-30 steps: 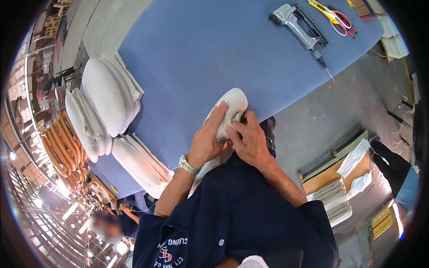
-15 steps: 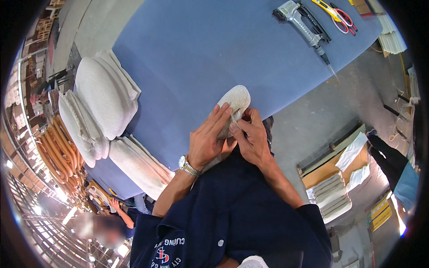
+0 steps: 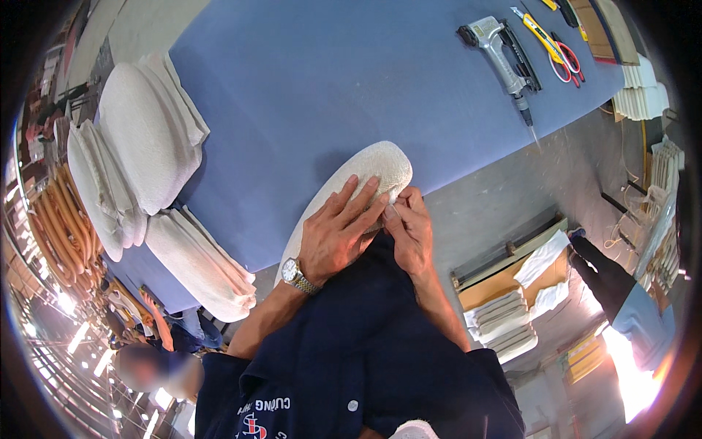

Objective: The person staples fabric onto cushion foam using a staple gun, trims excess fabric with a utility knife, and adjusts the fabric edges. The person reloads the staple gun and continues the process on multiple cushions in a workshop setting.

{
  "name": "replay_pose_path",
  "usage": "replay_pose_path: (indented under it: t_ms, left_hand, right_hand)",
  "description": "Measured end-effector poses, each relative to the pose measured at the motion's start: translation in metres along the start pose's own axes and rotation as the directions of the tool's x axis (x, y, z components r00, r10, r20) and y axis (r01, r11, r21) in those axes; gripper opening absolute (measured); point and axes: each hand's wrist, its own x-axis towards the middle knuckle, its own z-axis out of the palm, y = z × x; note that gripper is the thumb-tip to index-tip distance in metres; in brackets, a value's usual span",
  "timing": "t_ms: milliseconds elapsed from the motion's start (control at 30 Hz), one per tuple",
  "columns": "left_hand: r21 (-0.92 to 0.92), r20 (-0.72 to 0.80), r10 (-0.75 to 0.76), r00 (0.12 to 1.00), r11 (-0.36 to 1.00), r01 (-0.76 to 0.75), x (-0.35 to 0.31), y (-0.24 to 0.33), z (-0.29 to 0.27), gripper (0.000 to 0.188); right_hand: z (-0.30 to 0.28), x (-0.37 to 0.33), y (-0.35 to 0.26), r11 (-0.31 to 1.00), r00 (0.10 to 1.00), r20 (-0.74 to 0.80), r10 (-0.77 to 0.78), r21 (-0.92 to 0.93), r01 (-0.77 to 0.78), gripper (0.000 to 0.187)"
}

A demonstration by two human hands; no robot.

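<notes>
"Starting from the left, what could go wrong?"

"The stacked pads (image 3: 150, 135) crowd the left end of the blue table (image 3: 292, 80); a knock from an elbow could probably slide one off. Then comes the cushion pad (image 3: 380, 157), covered in pale woven cloth, over the table's near edge, rounded end pointing away from the wearer. If the left hand (image 3: 336, 238) pressed less firmly, I think it could twist. If the right hand (image 3: 411, 230) lost its pinch, the cloth edge might slacken or pucker."

"And farther right?"

"The pneumatic stapler (image 3: 497, 58) has a thin hose (image 3: 534, 136) running over the edge; a snag there could drag the tool. The utility knife (image 3: 541, 35) and red-handled scissors (image 3: 573, 58) lie beyond it, well apart from the hands."

"Now the fingers?"

"On the left hand they're spread, gaps between them, laid flat across the pad's top. Its thumb I can't make out. On the right, thumb and forefinger are together, clamped on a bit of cloth at the pad's right edge; the other fingers curl in behind."

"Is the pad resting on the table?"

"Can't tell; the hands and shirt hide its underside."
</notes>
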Motion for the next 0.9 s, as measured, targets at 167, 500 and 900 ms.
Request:
replay_pose_path:
  t_ms: [167,500,900]
  left_hand:
    - [-0.048,0.038,-0.087,0.996,0.995,0.088,0.002,0.007,0.001,0.074]
    - [-0.102,-0.113,-0.210,0.971,0.975,0.199,0.053,0.028,0.022,0.082]
    - [-0.092,-0.158,-0.234,0.959,0.971,0.221,0.046,0.038,0.038,0.074]
  right_hand:
    - [-0.009,0.008,0.007,0.999,0.997,0.073,0.004,0.054,-0.008,0.021]
    - [-0.045,0.046,-0.035,0.845,0.987,0.016,-0.161,-0.514,0.146,0.018]
    - [-0.056,0.054,-0.053,0.651,0.870,0.204,-0.449,-0.592,0.475,0.004]
